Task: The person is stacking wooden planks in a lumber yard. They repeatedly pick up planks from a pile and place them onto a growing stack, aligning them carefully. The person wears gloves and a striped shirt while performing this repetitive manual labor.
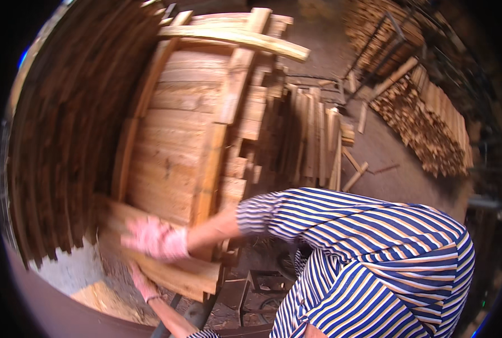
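Both my hands are on one plank (172,270), low at seven o'clock in my view; my right hand (155,238), in a pink glove, lies across its upper face, the grip closed over the wood, though blur hides the fingers; my left hand (143,284), gloved too, comes up under the lower edge, and I judge its grip clamped on the same plank, thumb side hidden.

The plank runs slanted, its near end down toward five o'clock, its far end lost against the dark stack (70,141) at nine o'clock; it sits just off the foot of the pale stack (183,135) dead ahead at twelve, touching or nearly so; I cannot tell which.

How far along? By my reckoning, well in but far from finished; the pale stack stands tall, boards laid flat with cross battens (228,101) between the layers and a long batten (245,39) across the top; the dark stack beside it is packed tight; so plenty is already piled.

Plenty left as well, I'd say; loose sticks (318,141) stand on end at one o'clock; a long heap (425,124) lies on the floor (386,158) at two o'clock, well apart from me; sawdust (99,296) sits by my left wrist; this plank itself is in hand, not yet set anywhere.
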Action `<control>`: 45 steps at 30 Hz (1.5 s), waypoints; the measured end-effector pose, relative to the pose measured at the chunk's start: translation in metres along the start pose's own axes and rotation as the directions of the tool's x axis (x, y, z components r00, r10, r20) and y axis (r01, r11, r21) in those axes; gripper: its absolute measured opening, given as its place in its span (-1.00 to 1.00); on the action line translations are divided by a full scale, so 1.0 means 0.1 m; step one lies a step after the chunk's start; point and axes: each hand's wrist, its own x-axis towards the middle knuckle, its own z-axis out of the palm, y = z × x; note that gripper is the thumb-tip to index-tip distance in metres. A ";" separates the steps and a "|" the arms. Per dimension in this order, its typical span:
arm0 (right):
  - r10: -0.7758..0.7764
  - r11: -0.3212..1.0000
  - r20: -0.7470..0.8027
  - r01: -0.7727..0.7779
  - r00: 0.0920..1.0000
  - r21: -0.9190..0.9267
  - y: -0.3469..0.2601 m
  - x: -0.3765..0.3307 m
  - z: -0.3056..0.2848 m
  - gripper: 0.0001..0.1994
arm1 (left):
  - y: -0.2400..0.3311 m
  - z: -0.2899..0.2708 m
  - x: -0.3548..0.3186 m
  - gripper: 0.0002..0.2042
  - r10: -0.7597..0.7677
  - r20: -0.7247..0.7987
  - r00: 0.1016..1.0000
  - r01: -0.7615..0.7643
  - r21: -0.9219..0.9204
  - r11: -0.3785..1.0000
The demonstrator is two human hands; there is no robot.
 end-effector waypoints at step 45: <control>0.824 -0.566 0.000 -0.824 -0.566 -0.011 4.88 -4.98 -2.00 -0.01 | -1.00 8.56 -1.61 0.25 0.123 0.672 0.730 -0.390 0.262 0.883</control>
